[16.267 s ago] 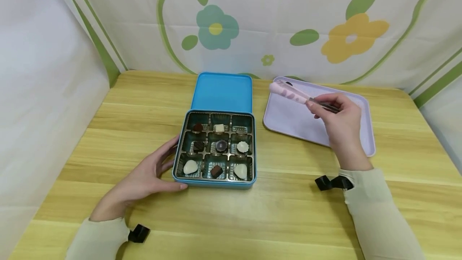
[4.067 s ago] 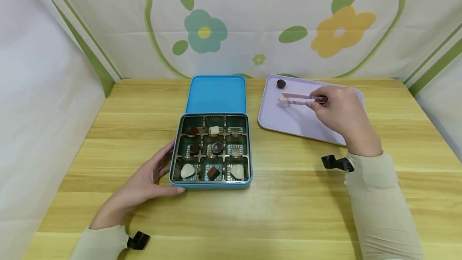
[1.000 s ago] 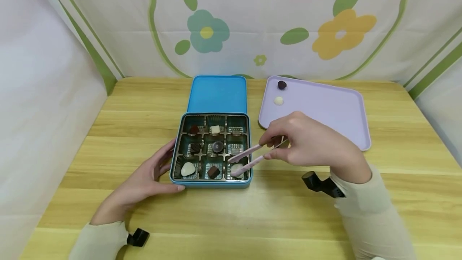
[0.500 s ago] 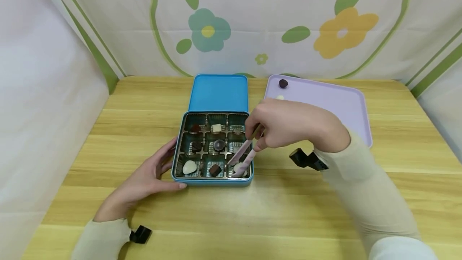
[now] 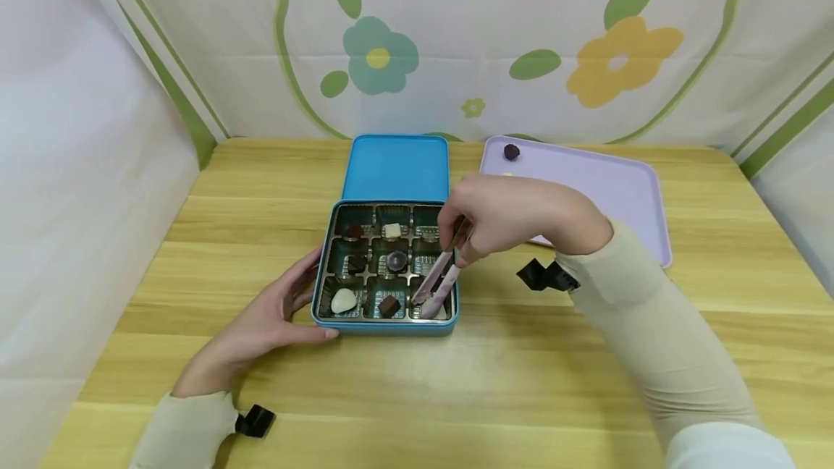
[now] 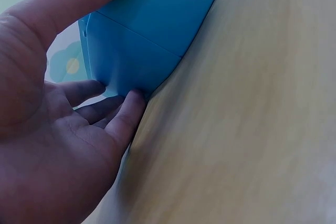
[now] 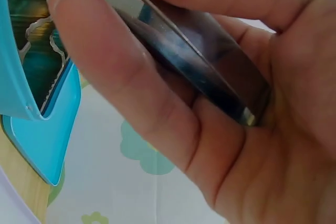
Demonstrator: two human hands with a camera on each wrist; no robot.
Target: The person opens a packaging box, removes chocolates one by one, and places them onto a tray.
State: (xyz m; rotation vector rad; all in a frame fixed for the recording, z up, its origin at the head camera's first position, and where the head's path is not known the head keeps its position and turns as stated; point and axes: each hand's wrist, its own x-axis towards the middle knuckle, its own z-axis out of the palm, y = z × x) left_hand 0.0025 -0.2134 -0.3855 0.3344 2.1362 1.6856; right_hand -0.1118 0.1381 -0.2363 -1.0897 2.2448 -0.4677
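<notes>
On the table stands an open blue tin (image 5: 391, 328) with a gold-toned divided insert. My left hand (image 5: 263, 320) holds its front-left corner, thumb along the front and fingers against the side, also seen in the left wrist view. My right hand (image 5: 502, 212) grips pink-tipped metal tongs (image 5: 428, 282), their tips down in the front-right compartment around a white chocolate they mostly hide. Other compartments hold a white chocolate (image 5: 344, 301), a brown cube chocolate (image 5: 389, 306), a round dark chocolate (image 5: 396, 260), a white cube chocolate (image 5: 392, 230) and dark pieces at left.
The tin's blue lid (image 5: 396, 165) lies flat behind it. A lilac tray (image 5: 625, 187) lies at the back right, bearing a dark chocolate (image 5: 511, 152) and a pale one mostly hidden by the right hand. A patterned curtain (image 5: 456, 42) closes off the back.
The pale scalloped chocolate went from the tin's middle-right compartment to the tray beside the dark one. My right hand then brought the tongs to the front-right compartment, where their tips have drawn closer.
</notes>
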